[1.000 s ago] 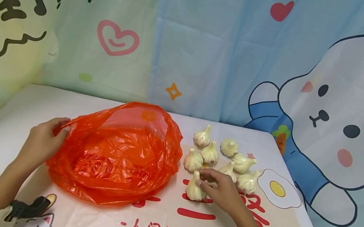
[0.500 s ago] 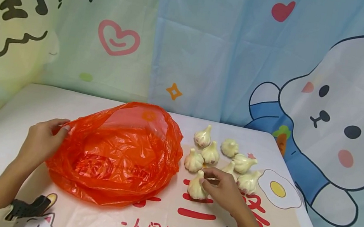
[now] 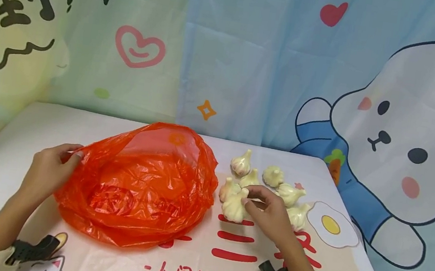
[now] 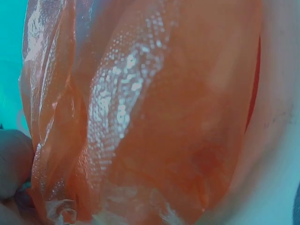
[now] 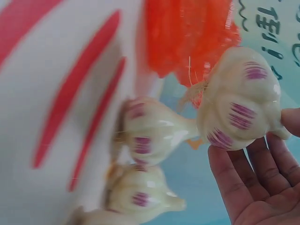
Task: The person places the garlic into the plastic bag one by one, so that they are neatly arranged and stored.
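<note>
At the left, my left hand (image 3: 50,166) pinches the rim of a red plastic bag (image 3: 119,228), which lies spread with its mouth open. The left wrist view is mostly filled by the thin bag film (image 4: 164,122), with fingertips (image 4: 14,161) at its lower left edge. Thumb and fingers of my right hand (image 3: 269,213) pinch a garlic bulb (image 3: 234,207) by its neck. In the right wrist view this bulb (image 5: 241,101) hangs clear of the table, showing purple streaks and dry roots. Close behind it stand other garlic bulbs, partly covered by the hand.
Several pale garlic bulbs (image 3: 273,175) stand in a loose group right of the bag. A printed tablecloth (image 3: 190,262) with red lettering covers the table. Behind the table hangs a cartoon curtain (image 3: 230,53). Black straps (image 3: 36,246) sit on both wrists.
My right hand has lifted the garlic bulb up off the table and slightly away from me, so it now overlaps the bulbs behind. The left hand and the bag stay put.
</note>
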{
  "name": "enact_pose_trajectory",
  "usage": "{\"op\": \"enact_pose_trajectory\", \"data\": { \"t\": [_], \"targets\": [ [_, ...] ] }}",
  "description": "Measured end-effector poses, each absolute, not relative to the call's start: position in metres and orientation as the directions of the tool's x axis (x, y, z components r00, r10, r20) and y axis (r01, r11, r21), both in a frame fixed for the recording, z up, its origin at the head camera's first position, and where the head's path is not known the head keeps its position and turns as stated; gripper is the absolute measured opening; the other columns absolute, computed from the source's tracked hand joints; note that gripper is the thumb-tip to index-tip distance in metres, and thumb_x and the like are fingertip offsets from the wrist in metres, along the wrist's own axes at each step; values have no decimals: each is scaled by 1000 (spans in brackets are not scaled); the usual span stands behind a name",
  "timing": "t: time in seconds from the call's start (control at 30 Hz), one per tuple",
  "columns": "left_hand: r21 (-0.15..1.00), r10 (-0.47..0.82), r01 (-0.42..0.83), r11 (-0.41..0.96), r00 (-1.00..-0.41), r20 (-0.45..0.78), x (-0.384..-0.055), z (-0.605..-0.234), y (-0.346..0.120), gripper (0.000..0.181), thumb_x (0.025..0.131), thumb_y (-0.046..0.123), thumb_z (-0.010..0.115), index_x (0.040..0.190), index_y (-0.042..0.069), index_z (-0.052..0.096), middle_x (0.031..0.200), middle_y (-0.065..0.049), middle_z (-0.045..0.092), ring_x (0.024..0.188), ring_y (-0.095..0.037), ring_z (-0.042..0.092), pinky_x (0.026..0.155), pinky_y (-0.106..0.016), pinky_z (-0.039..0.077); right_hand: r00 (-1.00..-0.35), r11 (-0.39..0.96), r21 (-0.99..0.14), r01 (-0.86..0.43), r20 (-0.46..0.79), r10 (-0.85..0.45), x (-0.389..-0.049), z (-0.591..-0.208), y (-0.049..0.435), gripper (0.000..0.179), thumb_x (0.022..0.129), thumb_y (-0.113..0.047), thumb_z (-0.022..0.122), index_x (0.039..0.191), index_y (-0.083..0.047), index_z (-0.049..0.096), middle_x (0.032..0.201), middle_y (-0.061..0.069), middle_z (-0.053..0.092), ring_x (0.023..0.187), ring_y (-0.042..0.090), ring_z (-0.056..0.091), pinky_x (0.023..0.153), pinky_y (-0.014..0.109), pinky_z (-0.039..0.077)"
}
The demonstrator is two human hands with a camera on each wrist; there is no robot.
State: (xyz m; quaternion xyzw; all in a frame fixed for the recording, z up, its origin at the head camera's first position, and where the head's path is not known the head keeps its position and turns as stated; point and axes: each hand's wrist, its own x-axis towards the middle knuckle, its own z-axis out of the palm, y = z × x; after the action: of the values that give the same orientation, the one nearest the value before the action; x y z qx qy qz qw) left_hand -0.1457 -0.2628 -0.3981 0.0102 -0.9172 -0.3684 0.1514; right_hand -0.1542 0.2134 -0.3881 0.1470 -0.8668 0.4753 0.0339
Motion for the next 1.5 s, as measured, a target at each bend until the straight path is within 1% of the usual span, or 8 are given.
{"op": "enact_pose_trajectory", "data": {
  "t": [0.23, 0.43, 0.63, 0.77, 1.0, 1.13, 1.27, 1.5],
  "targets": [
    [683, -116, 115, 721, -952, 282, -145, -399, -263, 35, 100, 18, 52, 121, -9, 61, 105, -32, 64, 89, -44, 64, 71, -55, 56, -943, 426, -842, -331, 277, -185, -164, -367, 205, 21, 91, -2, 64, 112, 1, 64, 112, 11, 64, 105, 25, 61, 90, 27, 52],
    [688, -120, 116, 717, -951, 285, -144, -397, -263, 35, 100, 17, 52, 121, -9, 61, 105, -32, 64, 89, -45, 64, 72, -56, 55, -932, 393, -847, -359, 301, -205, -171, -357, 193, 21, 92, -5, 64, 112, -1, 64, 112, 10, 64, 106, 24, 61, 89, 25, 52],
    [684, -125, 112, 721, -950, 287, -143, -398, -266, 34, 100, 18, 52, 121, -8, 61, 107, -32, 64, 91, -46, 62, 74, -58, 54, -920, 302, -872, -384, 333, -208, -182, -349, 175, 20, 92, -5, 63, 111, 2, 64, 109, 13, 65, 103, 24, 61, 88, 28, 53],
    [687, -124, 115, 717, -949, 289, -144, -399, -268, 34, 100, 20, 54, 120, -7, 62, 106, -30, 65, 90, -44, 63, 73, -56, 55, -922, 255, -890, -378, 335, -195, -191, -346, 162, 20, 92, -6, 64, 111, 2, 64, 107, 13, 64, 102, 24, 61, 88, 28, 54],
    [684, -114, 122, 719, -950, 290, -144, -397, -269, 36, 100, 22, 54, 120, -6, 62, 105, -29, 65, 90, -43, 63, 72, -55, 56, -890, 163, -890, -426, 379, -254, -199, -344, 137, 21, 91, -3, 64, 110, 6, 62, 106, 16, 62, 102, 26, 61, 86, 32, 55],
    [685, -112, 132, 716, -948, 299, -144, -398, -269, 35, 100, 22, 54, 120, -6, 62, 105, -30, 65, 90, -44, 63, 71, -55, 56, -873, 177, -872, -457, 402, -276, -203, -339, 127, 21, 91, -5, 64, 110, 3, 63, 106, 13, 63, 101, 23, 61, 85, 32, 56],
    [679, -104, 150, 719, -942, 318, -144, -398, -269, 34, 100, 22, 55, 118, -5, 63, 102, -28, 66, 87, -42, 64, 69, -53, 57, -867, 186, -865, -466, 405, -289, -209, -334, 119, 20, 91, -4, 64, 109, 3, 64, 105, 12, 64, 99, 23, 62, 83, 33, 56],
    [695, -103, 136, 706, -952, 290, -145, -399, -267, 36, 100, 23, 55, 120, -6, 62, 106, -30, 65, 91, -45, 63, 70, -54, 56, -878, 233, -879, -416, 321, -355, -225, -337, 104, 21, 93, -7, 64, 112, 2, 63, 108, 13, 64, 102, 25, 61, 88, 36, 54]
  ]
}}
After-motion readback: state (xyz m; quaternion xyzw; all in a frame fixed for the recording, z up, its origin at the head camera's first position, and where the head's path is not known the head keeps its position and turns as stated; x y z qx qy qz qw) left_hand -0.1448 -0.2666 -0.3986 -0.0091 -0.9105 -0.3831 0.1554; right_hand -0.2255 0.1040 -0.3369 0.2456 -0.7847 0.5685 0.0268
